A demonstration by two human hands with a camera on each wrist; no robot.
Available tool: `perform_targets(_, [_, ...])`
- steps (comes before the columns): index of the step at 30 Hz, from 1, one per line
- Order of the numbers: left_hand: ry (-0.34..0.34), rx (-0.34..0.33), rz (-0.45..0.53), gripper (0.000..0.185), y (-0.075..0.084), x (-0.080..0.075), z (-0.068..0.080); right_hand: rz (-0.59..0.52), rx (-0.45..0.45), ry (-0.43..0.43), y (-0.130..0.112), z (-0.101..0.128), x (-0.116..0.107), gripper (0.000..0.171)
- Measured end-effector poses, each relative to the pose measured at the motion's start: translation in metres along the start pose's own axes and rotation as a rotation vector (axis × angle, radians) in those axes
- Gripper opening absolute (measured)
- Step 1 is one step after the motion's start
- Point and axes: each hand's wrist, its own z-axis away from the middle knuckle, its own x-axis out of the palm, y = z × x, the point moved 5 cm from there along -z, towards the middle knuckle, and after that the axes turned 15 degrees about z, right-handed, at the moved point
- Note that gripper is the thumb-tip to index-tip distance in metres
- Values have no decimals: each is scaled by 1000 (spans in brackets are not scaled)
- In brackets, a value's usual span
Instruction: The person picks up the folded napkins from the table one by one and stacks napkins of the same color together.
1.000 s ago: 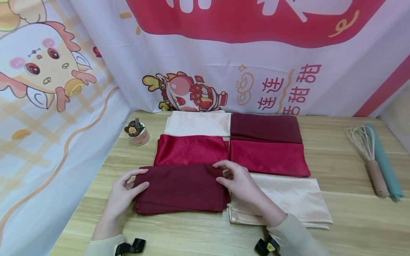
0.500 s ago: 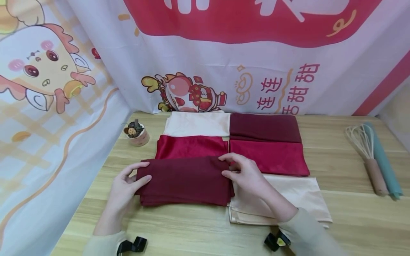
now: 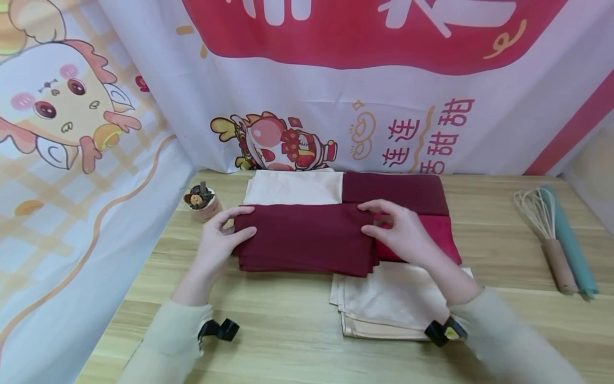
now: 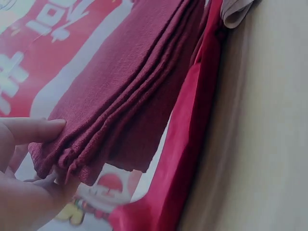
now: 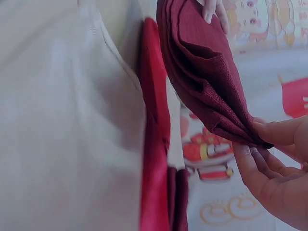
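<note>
both hands carry a folded dark red cloth [image 3: 307,237] over the table [image 3: 288,341]. left hand [image 3: 221,240] pinches its left edge, thumb on top, fingers under; right hand [image 3: 400,232] pinches the right edge the same way. wrist views confirm: the layered folds [image 4: 110,125] sit clamped between thumb and fingers, lifted clear of the wood, with the bright red satin cloth [image 5: 154,159] below.

step in hand, as judged: transfer of the folded cloth onto the satin piece in the left column. it hovers above that piece, just in front of the cream cloth [image 3: 292,186]. next move likely calls for lowering it flat, edges squared to the neighbours, then letting go without dragging the folds.

versus one second ago: the cloth has moved from the near row, away from the person, now covering the satin piece; both arms reach further out. the near cream cloth [image 3: 388,298] is more exposed.
</note>
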Motion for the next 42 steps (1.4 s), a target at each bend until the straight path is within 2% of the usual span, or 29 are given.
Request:
perform_targets(8, [-44,27,-79,39,-7,46,-44,89,39,31,33,-12,-33,36])
perform_targets(13, [-84,66,-98,37,-14,77,-70,38,83,31,61,-21,-49,37])
perform_targets(17, [-94,72,-96,37,-24,100,-90,19,130,29,85,-27,-59,38])
perform_targets(21, [-78,35,-105,37,-35,119,-108,73,172,31,103,-35,-71,38])
perform_targets(27, [-72,-98,-79,36,-53,146,-129,138,220,27,129,-45,-84,39])
perform_targets(30, [-86,-140,-63,37,-59,157,-137,164,237,13,139,-50,-89,39])
perform_targets(35, [-107,-95,-148,39,-67,170,-153,207,216,-10,155,-63,-93,38])
perform_targets(39, [-122,-4,-297,40,-70,179,-164,243,222,-21,166,-71,-92,38])
perform_targets(42, [-120,48,-366,40,-72,184,-171,273,236,7,171,-74,-90,36])
